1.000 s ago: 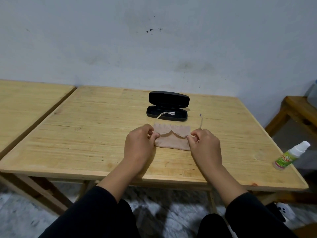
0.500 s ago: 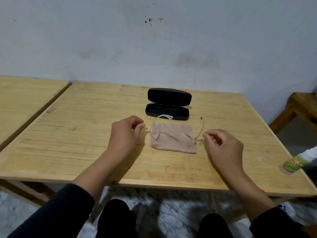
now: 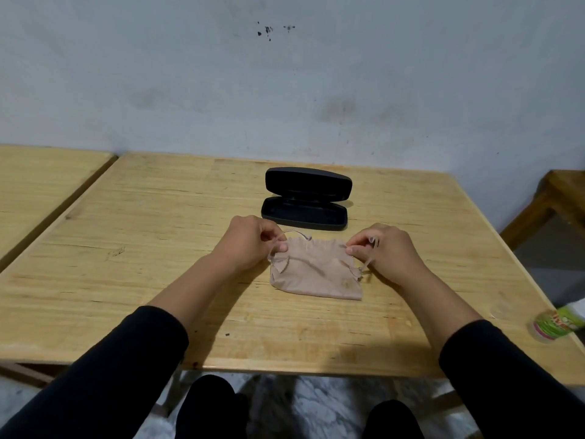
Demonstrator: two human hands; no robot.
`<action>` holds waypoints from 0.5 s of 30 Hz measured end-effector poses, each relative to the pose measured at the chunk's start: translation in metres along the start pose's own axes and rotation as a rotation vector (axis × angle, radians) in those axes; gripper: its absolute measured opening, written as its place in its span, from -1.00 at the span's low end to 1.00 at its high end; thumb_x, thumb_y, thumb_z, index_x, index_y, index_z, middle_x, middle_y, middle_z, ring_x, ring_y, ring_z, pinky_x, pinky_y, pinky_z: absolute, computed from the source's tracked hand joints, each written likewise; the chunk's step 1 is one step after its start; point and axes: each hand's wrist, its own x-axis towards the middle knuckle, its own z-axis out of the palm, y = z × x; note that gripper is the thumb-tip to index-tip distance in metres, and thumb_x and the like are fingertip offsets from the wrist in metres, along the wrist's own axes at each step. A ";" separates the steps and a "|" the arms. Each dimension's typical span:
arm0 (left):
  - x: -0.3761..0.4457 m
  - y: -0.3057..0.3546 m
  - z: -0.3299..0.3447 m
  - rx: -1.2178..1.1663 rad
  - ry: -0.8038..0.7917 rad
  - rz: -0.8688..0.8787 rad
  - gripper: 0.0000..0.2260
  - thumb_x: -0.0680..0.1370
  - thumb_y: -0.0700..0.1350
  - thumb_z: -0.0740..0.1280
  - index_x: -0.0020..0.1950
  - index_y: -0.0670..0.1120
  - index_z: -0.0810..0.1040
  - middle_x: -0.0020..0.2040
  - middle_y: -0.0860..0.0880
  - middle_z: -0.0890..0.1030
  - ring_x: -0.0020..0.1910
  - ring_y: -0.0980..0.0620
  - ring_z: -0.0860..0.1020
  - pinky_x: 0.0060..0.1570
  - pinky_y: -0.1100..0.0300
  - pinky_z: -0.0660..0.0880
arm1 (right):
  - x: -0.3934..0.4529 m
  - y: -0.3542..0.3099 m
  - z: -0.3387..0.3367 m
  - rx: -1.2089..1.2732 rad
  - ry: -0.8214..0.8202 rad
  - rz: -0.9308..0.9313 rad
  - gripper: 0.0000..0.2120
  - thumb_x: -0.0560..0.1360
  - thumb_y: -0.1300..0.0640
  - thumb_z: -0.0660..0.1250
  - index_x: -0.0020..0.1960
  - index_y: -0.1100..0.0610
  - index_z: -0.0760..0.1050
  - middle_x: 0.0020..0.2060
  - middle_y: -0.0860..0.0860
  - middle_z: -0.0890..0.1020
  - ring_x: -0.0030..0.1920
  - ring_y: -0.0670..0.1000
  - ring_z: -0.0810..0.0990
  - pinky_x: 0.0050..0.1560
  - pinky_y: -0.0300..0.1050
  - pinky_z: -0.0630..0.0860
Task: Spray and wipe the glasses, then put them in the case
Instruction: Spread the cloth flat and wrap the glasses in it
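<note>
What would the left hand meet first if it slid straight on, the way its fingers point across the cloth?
Probably the right hand: the left hand points rightward over the cloth, toward it.

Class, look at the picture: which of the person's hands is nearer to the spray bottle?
Right. The right hand is nearer the spray bottle at the table's right edge; the left hand is farther.

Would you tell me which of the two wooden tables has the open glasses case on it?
The nearer, larger table, where both hands work, carries the open black case. The second table at far left shows nothing on it.
</note>
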 end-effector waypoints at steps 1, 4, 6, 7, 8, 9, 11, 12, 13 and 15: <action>0.000 -0.001 0.000 -0.040 -0.006 0.000 -0.96 0.39 -0.09 0.48 -0.20 0.00 0.65 -0.23 0.04 0.66 -0.27 0.25 0.53 -0.34 0.53 0.37 | 0.000 0.002 0.000 0.015 0.000 0.003 -0.90 0.37 0.17 0.48 -0.11 0.11 0.66 -0.24 -0.05 0.56 -0.23 -0.09 0.47 -0.32 -0.44 0.35; -0.002 -0.003 -0.002 -0.187 -0.014 -0.028 -0.96 0.45 -0.10 0.42 -0.20 0.02 0.64 -0.22 0.07 0.66 -0.23 0.22 0.57 -0.25 0.42 0.41 | -0.003 0.004 -0.005 0.186 -0.012 0.061 -0.97 0.41 0.17 0.44 -0.17 0.14 0.65 -0.28 0.03 0.63 -0.30 -0.04 0.49 -0.29 -0.27 0.41; -0.003 -0.003 -0.005 -0.297 -0.052 -0.025 -0.93 0.49 -0.12 0.37 -0.18 -0.01 0.62 -0.24 0.07 0.64 -0.26 0.19 0.56 -0.22 0.37 0.46 | -0.006 0.006 -0.009 0.395 -0.054 0.102 -0.96 0.43 0.22 0.41 -0.17 0.18 0.62 -0.37 0.06 0.59 -0.40 -0.02 0.41 -0.31 -0.18 0.38; -0.004 -0.003 -0.007 -0.341 -0.083 -0.005 -0.93 0.51 -0.13 0.34 -0.16 -0.04 0.60 -0.25 0.06 0.63 -0.28 0.18 0.55 -0.21 0.35 0.48 | -0.007 0.007 -0.011 0.491 -0.081 0.106 -0.97 0.44 0.25 0.39 -0.16 0.21 0.61 -0.40 0.06 0.57 -0.43 -0.02 0.36 -0.34 -0.16 0.35; -0.006 -0.004 -0.008 -0.368 -0.112 0.020 -0.91 0.53 -0.15 0.31 -0.15 -0.05 0.58 -0.25 0.04 0.61 -0.29 0.18 0.54 -0.21 0.34 0.47 | -0.008 0.009 -0.012 0.558 -0.110 0.098 -0.96 0.46 0.28 0.37 -0.16 0.21 0.60 -0.40 0.07 0.57 -0.44 -0.01 0.33 -0.36 -0.17 0.32; -0.007 -0.004 -0.009 -0.375 -0.136 0.044 -0.90 0.55 -0.16 0.27 -0.14 -0.06 0.55 -0.26 0.04 0.59 -0.29 0.18 0.52 -0.21 0.35 0.46 | -0.009 0.010 -0.013 0.605 -0.140 0.086 -0.93 0.47 0.28 0.34 -0.15 0.20 0.59 -0.38 0.09 0.56 -0.43 -0.01 0.32 -0.39 -0.20 0.29; -0.011 -0.004 -0.011 -0.366 -0.173 0.084 -0.85 0.59 -0.16 0.20 -0.13 -0.08 0.52 -0.23 0.03 0.56 -0.28 0.19 0.49 -0.21 0.39 0.43 | -0.013 0.011 -0.016 0.674 -0.210 0.059 -0.87 0.51 0.27 0.29 -0.15 0.14 0.59 -0.33 0.10 0.54 -0.43 -0.06 0.35 -0.41 -0.25 0.27; -0.013 -0.003 -0.011 -0.366 -0.190 0.105 -0.82 0.61 -0.14 0.15 -0.12 -0.09 0.51 -0.21 0.02 0.57 -0.26 0.19 0.49 -0.19 0.40 0.42 | -0.015 0.010 -0.017 0.687 -0.245 0.044 -0.85 0.53 0.25 0.26 -0.14 0.13 0.58 -0.32 0.09 0.53 -0.43 -0.09 0.37 -0.40 -0.26 0.27; -0.015 -0.002 -0.011 -0.369 -0.206 0.124 -0.78 0.62 -0.11 0.11 -0.10 -0.09 0.51 -0.19 0.00 0.58 -0.23 0.19 0.51 -0.18 0.42 0.42 | -0.017 0.008 -0.017 0.672 -0.275 0.033 -0.83 0.55 0.23 0.22 -0.12 0.13 0.58 -0.31 0.08 0.54 -0.42 -0.12 0.38 -0.38 -0.25 0.26; -0.019 -0.002 -0.010 -0.388 -0.227 0.136 -0.72 0.61 -0.02 0.04 0.00 -0.07 0.52 -0.19 -0.02 0.64 -0.15 0.17 0.57 -0.12 0.43 0.43 | -0.021 0.006 -0.017 0.583 -0.318 0.026 -0.76 0.59 0.13 0.16 -0.09 0.13 0.58 -0.29 0.04 0.63 -0.35 -0.12 0.43 -0.30 -0.19 0.27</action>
